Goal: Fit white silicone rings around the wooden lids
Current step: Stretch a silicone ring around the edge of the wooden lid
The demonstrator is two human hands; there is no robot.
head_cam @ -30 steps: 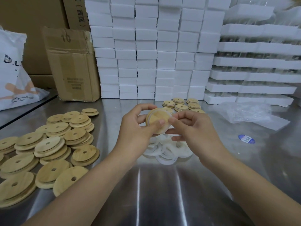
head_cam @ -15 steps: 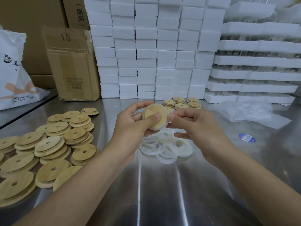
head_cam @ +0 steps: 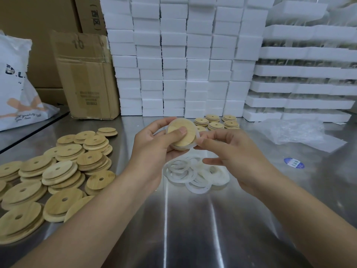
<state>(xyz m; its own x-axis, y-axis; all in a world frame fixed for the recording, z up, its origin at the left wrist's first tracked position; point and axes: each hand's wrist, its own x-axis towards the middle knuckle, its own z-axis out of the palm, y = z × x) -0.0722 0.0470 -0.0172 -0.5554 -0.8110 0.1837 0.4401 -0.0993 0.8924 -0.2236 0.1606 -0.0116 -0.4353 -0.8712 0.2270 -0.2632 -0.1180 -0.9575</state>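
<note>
My left hand [head_cam: 154, 149] holds a round wooden lid [head_cam: 182, 139] upright above the steel table, thumb pressed on its face. A white silicone ring [head_cam: 194, 145] runs around the lid's edge. My right hand [head_cam: 235, 151] pinches that ring at the lid's right side with thumb and forefinger. Below my hands lies a loose pile of white silicone rings [head_cam: 193, 176]. Many bare wooden lids with centre holes [head_cam: 58, 171] are heaped at the left. A few lids [head_cam: 215, 121] sit stacked behind my hands.
A wall of white foam blocks [head_cam: 183, 60] and foam trays [head_cam: 305, 70] closes the back. A cardboard box [head_cam: 85, 78] and a white bag [head_cam: 17, 84] stand at the back left. Crumpled clear plastic [head_cam: 295, 132] and a blue sticker [head_cam: 294, 163] lie at right.
Both hands have lifted the lid slightly up and away from me. The ring now shows further around the lid's right edge, with my right fingers working along it.
</note>
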